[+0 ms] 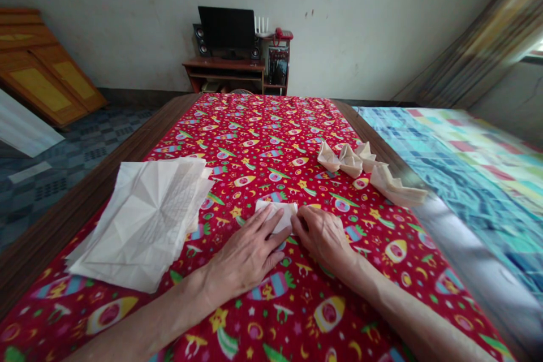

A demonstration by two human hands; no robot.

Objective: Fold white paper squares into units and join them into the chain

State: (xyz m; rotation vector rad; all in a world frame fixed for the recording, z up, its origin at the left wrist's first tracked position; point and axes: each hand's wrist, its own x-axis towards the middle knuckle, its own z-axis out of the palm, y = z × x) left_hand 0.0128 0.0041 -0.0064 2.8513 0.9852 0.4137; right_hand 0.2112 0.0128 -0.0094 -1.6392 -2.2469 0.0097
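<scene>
A small folded piece of white paper (282, 215) lies on the red patterned cloth, partly covered by my hands. My left hand (250, 243) rests across its left part, fingers stretched out and pressing it down. At the paper's right edge, my right hand (324, 235) is closed, with thumb and fingers pinched on the edge; the fingertips are partly hidden. To the left is a stack of creased paper sheets (144, 220), the top one marked with fold lines. Several folded paper pieces (350, 159) stand at the right, with a longer folded paper piece (396, 186) nearer me.
The red cloth (271, 147) covers most of a brown table (127, 153). Right of the table is a bed with a blue patterned cover (466, 192). A desk with a monitor (227, 28) stands by the far wall, and a wooden cabinet (51, 68) at the left.
</scene>
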